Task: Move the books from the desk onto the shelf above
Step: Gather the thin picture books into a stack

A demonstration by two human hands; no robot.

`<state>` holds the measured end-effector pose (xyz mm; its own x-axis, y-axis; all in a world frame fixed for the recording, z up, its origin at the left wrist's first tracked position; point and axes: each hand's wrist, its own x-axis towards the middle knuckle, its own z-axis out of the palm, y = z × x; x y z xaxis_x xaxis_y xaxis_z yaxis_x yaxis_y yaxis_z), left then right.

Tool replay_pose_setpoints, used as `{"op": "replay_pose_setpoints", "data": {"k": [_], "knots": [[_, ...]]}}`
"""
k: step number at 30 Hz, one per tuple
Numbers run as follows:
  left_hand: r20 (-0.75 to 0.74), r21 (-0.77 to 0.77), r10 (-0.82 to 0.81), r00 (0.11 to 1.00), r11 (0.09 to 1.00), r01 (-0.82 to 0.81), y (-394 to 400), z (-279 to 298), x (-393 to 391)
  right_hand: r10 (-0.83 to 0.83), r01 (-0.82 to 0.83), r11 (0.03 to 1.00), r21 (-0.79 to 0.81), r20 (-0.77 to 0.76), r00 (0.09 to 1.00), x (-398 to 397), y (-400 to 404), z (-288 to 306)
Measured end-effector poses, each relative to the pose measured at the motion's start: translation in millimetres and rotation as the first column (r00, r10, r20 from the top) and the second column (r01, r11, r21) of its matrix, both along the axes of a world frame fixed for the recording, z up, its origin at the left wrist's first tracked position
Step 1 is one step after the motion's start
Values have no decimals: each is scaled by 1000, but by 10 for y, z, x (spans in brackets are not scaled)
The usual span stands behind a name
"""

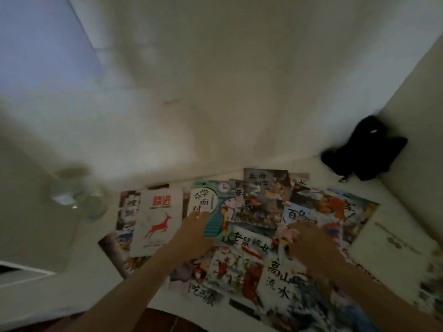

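Note:
Several thin picture books lie spread and overlapping on the white desk (79, 279). A white book with a red deer (157, 224) lies at the left. Beside it is a teal book with a clock (211, 207). My left hand (194, 233) rests on the teal book's left edge, fingers over the cover. My right hand (309, 243) lies on the books at the centre right, over a blue-titled book (299, 216); its fingers are blurred. No shelf is in view.
A clear glass jar (72, 190) stands on the desk at the left. A black cloth object (364, 149) sits in the far right corner against the white wall. A plain white book (393, 250) lies at the right edge of the pile.

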<state>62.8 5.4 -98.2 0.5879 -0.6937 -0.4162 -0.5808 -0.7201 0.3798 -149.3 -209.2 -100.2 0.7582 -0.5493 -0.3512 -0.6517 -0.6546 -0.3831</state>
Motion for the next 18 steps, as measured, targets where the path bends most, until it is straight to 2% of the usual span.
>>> {"op": "replay_pose_setpoints", "data": {"k": [2, 6, 9, 11, 12, 15, 17, 18], "knots": [[2, 30, -1, 1000, 1000, 1, -208, -305, 16, -80, 80, 997, -6, 23, 997, -79, -68, -192], [24, 44, 222, 975, 974, -223, -490, -547, 193, -92, 92, 994, -66, -4, 996, -150, -103, -411], [165, 162, 255, 953, 946, -282, -606, -545, 242, -101, 98, 991, -96, -25, 995, -138, -107, -527], [291, 104, 277, 916, 942, -318, -636, -569, 204, -115, 114, 989, -98, -4, 993, -108, -83, -604], [297, 58, 326, 897, 932, -358, -639, -598, 202, -123, 122, 988, -96, -2, 992, -98, -61, -640], [161, 118, 414, 896, 893, -434, -652, -606, 301, -145, 149, 982, -116, 40, 989, -128, -10, -660], [95, 85, 494, 864, 861, -502, -615, -580, 405, -156, 168, 980, -108, 107, 982, -226, 28, -649], [14, 42, 552, 833, 832, -552, -591, -565, 430, -159, 173, 980, -101, 137, 978, -290, 47, -638]]}}
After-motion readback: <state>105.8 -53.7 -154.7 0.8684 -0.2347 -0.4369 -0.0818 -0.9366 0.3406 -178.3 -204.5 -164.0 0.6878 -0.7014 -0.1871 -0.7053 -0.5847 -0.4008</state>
